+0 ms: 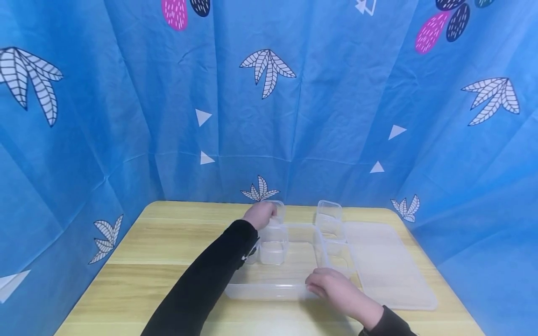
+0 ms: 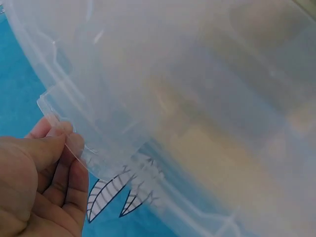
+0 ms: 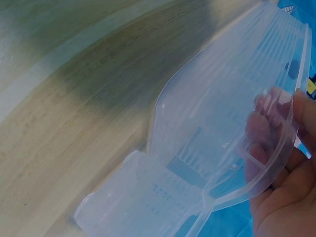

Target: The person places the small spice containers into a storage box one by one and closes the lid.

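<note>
right hand: at the near edge of the clear tray, fingers clamped on its rim; right wrist view shows fingers behind the clear plastic.
clear tray: on the wooden table, mid-table; flat lid lies just right of it, touching.
small boxes in tray: 1 in the tray's left part, others at its right side, hard to count.
left hand: at the tray's far-left corner, pinching the rim of a small clear box; left wrist view confirms thumb and fingers on a thin plastic edge.
far box: upright at the tray's far-right side.
progress: judging by layout, partly filled; 1 box in hand, lid off.
</note>
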{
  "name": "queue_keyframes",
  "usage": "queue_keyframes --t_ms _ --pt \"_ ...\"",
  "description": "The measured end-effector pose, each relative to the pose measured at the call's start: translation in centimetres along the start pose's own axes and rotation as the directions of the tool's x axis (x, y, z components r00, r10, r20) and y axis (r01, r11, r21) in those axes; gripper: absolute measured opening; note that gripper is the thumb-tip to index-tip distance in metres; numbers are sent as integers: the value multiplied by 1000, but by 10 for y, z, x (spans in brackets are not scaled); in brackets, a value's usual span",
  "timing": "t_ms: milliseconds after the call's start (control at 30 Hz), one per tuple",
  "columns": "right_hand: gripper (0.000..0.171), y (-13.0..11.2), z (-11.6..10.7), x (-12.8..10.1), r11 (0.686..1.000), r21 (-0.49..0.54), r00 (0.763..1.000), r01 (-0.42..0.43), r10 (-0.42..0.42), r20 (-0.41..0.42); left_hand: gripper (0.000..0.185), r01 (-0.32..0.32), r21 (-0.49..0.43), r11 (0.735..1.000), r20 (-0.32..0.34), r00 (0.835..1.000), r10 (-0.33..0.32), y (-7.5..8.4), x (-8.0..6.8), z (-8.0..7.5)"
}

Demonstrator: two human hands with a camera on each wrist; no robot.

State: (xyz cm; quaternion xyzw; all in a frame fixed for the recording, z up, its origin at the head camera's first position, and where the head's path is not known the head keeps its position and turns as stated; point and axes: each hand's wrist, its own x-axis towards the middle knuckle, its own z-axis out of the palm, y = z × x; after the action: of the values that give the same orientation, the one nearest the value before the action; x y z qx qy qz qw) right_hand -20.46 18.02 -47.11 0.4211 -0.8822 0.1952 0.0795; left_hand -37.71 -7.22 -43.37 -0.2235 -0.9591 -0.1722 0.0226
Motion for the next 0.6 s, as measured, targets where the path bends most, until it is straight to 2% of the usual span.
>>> queue_keyframes --t_ms 333,600 --pt "6 2 1 -1 1000 -14 1000 6 -6 -6 23 -38 -32 999 -34 999 37 3 -17 -34" --pt "4 1 1 -2 1000 -8 1000 19 -19 -15 23 -40 -38 998 -53 998 38 6 -30 -51"
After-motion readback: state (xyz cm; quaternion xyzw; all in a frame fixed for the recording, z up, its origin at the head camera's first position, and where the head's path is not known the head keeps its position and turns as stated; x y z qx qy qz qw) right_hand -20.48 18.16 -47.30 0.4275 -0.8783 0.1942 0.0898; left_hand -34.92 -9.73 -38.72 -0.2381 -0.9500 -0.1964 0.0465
